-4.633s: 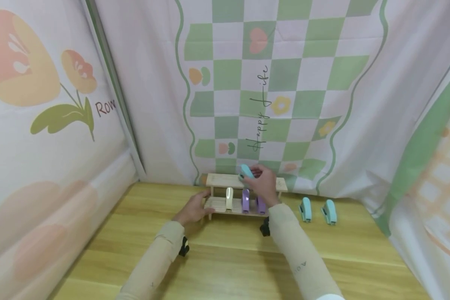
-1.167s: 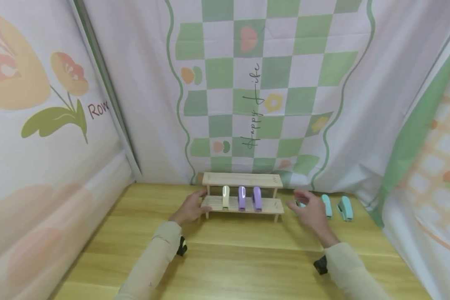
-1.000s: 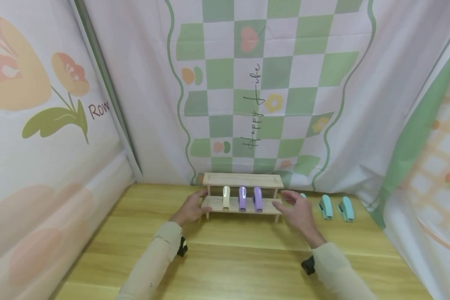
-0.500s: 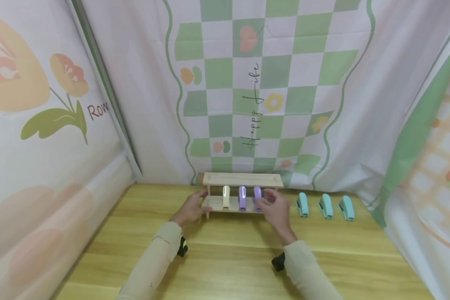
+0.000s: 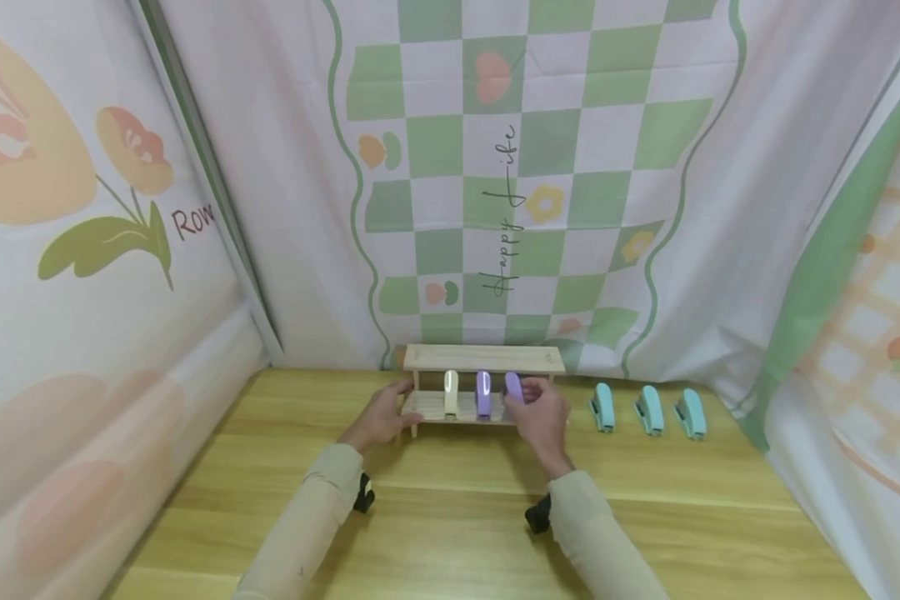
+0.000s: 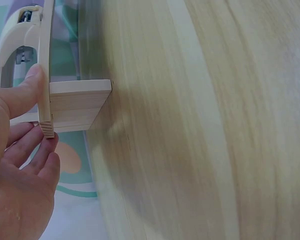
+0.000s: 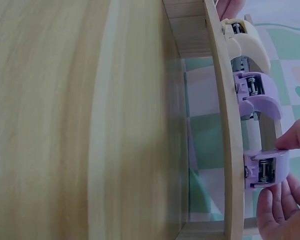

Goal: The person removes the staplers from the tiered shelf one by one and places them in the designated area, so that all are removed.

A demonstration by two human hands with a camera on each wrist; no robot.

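Observation:
A two-tier wooden rack [image 5: 484, 359] stands at the back of the table. My left hand [image 5: 378, 418] holds its left end; in the left wrist view the thumb lies on the lower board and fingers reach under its end. On the lower tier stand a cream stapler [image 5: 451, 395], a purple stapler [image 5: 483, 395] and a second purple stapler [image 5: 513, 386] at the right. My right hand [image 5: 544, 421] pinches that right purple stapler between thumb and fingers. In the right wrist view this purple stapler [image 7: 266, 169] sits at the lower board.
Three teal staplers stand in a row right of the rack: a left one [image 5: 603, 407], a middle one [image 5: 649, 410] and a right one [image 5: 691, 413]. A patterned curtain [image 5: 450, 208] hangs close behind the rack. The wood-grain table [image 5: 435, 525] stretches in front.
At first my right hand held a teal stapler at the upper tier; that stapler now stands on the table with the other two. The right hand has moved left and taken hold of the right purple stapler.

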